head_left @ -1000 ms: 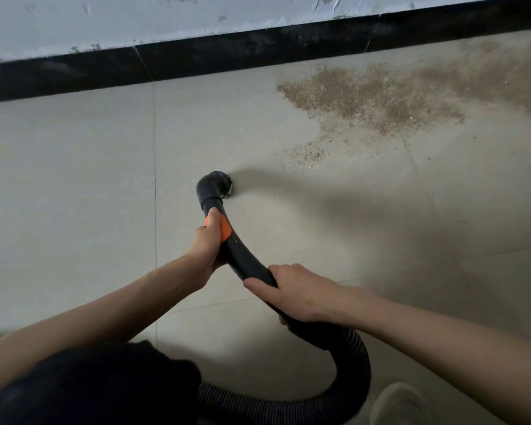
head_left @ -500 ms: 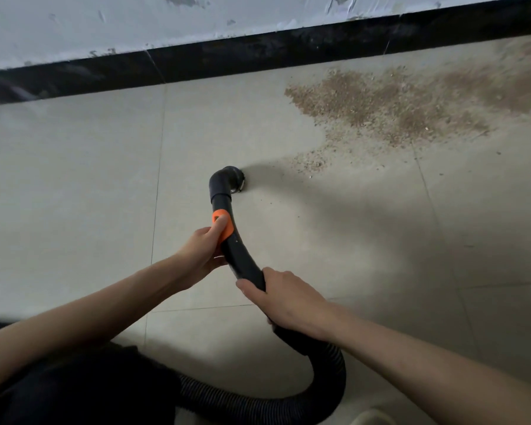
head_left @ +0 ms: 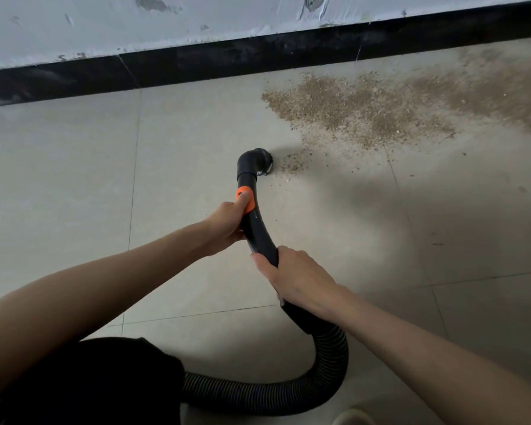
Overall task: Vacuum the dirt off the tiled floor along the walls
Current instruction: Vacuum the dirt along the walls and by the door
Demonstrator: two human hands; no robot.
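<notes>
Both hands grip the black vacuum wand [head_left: 258, 231]: the left hand [head_left: 227, 225] curls round it just below the orange slider [head_left: 245, 200], thumb touching that slider, and the right hand [head_left: 295, 279] wraps the wand lower down, just above the ribbed hose [head_left: 288, 391]. Beyond the left fingers the nozzle [head_left: 255, 162] rests on the tiled floor [head_left: 74, 179] at the near edge of the brown dirt [head_left: 359, 111] — the dirt spreads up and right of it, toward the black skirting [head_left: 227, 61] under the wall [head_left: 105, 26].
</notes>
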